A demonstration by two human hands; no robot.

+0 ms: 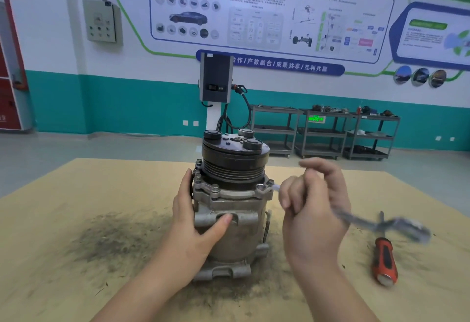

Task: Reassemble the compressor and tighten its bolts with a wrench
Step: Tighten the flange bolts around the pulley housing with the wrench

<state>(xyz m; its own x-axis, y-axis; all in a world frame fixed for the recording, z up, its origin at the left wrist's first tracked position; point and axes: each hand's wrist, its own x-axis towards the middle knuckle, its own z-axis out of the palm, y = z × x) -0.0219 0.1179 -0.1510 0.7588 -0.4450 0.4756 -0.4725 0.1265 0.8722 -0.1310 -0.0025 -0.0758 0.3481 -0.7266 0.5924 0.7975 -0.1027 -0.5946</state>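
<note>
Gripping: left hand (195,222) wrapped round the left flank of the compressor (232,209), thumb pressed on the front of the grey housing, fingers (187,182) reaching up along the far side by the flange.
Compressor: standing upright near the middle of the tabletop (76,258), black pulley (235,159) on top, grey cast body below, base lug toward the near edge.
Bolts: one hex head (215,189) visible on the front left of the flange, another (260,186) on its right side.
Right hand (314,202): raised just right of the compressor, fingers curled round the shaft of a metal wrench (376,223).
Wrench: blurred; far end trailing out toward the right edge above the tabletop, near end pointing at the right flange bolt, contact not clear.
Screwdriver (384,258): red-and-black handle, lying on the tabletop near the right edge, handle toward the near edge, well apart from the compressor.
Tabletop: tan surface, dark grit smeared around and left of the compressor.
Background: grey shelf carts (325,133) along a teal-and-white wall, wall charger unit (216,80) behind the compressor.
</note>
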